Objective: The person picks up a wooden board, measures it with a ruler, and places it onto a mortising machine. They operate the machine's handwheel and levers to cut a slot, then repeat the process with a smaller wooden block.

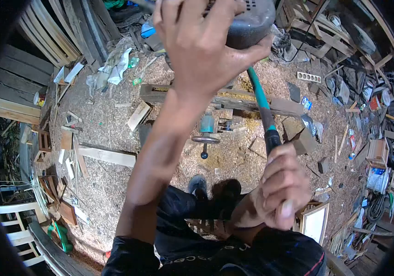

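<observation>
My left hand (201,41) reaches up to the top of the view, its fingers wrapped over a dark, rounded tool housing (251,24) with small holes in it. A green and black cord or tube (258,89) runs down from beneath the housing. Lower right, my right hand (285,186) is closed round the black lower end of that tube. Between and below the hands, a vise-like device with a round handwheel (205,139) stands by a long wooden beam (282,106).
Wood shavings cover the ground (109,115). Planks (49,32) lean at the upper left. A light board (107,156) lies left, wooden blocks (304,141) sit right of the handwheel, and a white-panelled frame (315,223) is at lower right.
</observation>
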### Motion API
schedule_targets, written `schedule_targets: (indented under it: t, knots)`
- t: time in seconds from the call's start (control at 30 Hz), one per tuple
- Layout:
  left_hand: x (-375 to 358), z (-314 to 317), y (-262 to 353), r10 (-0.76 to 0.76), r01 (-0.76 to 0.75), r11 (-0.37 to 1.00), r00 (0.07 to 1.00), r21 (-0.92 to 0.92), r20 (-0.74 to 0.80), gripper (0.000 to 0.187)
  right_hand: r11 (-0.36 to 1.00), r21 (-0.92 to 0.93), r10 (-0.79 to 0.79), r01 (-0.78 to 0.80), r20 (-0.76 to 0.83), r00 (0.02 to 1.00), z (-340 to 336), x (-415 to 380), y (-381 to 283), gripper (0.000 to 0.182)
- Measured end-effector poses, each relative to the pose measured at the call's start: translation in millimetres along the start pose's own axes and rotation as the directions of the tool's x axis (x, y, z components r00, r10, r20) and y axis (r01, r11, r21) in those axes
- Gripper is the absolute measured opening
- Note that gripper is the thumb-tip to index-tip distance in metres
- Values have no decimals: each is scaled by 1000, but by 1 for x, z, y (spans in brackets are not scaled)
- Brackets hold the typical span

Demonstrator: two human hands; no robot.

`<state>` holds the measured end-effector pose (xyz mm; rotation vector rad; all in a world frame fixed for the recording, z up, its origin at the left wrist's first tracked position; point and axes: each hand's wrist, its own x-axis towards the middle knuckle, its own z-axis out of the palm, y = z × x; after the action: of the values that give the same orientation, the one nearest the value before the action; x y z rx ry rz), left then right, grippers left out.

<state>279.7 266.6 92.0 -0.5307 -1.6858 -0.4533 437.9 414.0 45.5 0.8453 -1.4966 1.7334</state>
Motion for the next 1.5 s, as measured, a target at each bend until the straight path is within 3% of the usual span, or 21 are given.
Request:
schedule_targets:
  t: [0.1,0.23,0.27,0.33,0.43,0.5,0.57,0.63,0.7,0.77,0.83,0.93,1.07,1.13,1.23,1.3,1.33,1.4,1.43,1.47,1.5]
  knots:
    - [-4,5,-3,71,-70,997,996,11,-56,44,1000,14,-16,16,-10,1000,-1,-10,2,31]
    - [10,-17,12,38,-45,995,997,88,70,39,999,21,-40,42,-78,996,6,-8,4,36]
    - [8,-6,6,52,-51,998,998,38,-26,35,1000,-10,2,-3,-106,994,10,-3,1,39]
    - [9,-5,3,0,-1,1000,1000,20,31,48,999,-34,6,-10,-129,992,11,9,3,39]
    - [7,-2,1,-56,56,998,998,3,-18,47,999,-20,-31,29,-124,992,11,32,6,38]
    - [12,-11,8,-76,75,997,997,30,9,47,989,136,-39,55,-118,992,5,49,14,39]
    - [20,-11,8,-82,80,996,996,48,33,46,987,115,130,-109,-190,973,8,86,10,37]
    - [25,-12,7,-84,82,996,995,36,45,45,987,-84,119,-140,-223,968,9,132,17,27]
    - [33,-15,7,-50,49,998,998,32,37,45,949,-314,-89,40,-144,986,5,178,47,28]
    - [41,-16,9,-65,63,997,996,42,62,46,975,-209,34,-70,-172,985,9,223,66,30]
    - [47,-19,10,-75,70,996,993,62,86,45,728,-636,-387,255,-76,919,2,265,111,40]
    - [53,-22,11,-70,61,993,994,101,87,46,817,-574,-12,-56,-115,993,0,295,129,47]
    - [57,-25,9,-53,44,995,993,87,102,49,715,-696,11,-55,-67,998,-18,304,185,59]
    - [55,-29,7,-44,40,999,991,36,127,54,706,-707,-65,50,6,998,-35,290,216,70]
    - [38,-40,0,-83,94,991,990,-96,113,67,751,-653,-117,94,8,993,-32,211,173,29]
    - [11,-65,3,-188,196,964,980,-180,62,76,818,-569,0,-84,-146,989,-27,134,161,39]
    - [-14,-79,5,-207,220,963,974,-158,93,78,815,-538,164,-214,-139,977,-27,89,147,42]
    - [-81,-99,21,-437,449,889,891,-95,124,64,734,-608,247,-302,-175,953,-21,-21,154,45]
    - [-125,-105,27,-538,573,809,811,-132,230,54,639,-633,414,-437,-196,889,-10,-68,139,49]
    - [-168,-111,29,-562,646,746,741,-160,367,49,600,-650,570,-467,-63,820,-15,-126,158,58]
    - [-208,-120,35,-594,728,684,598,-53,538,50,566,-757,543,-328,43,838,-7,-172,156,75]
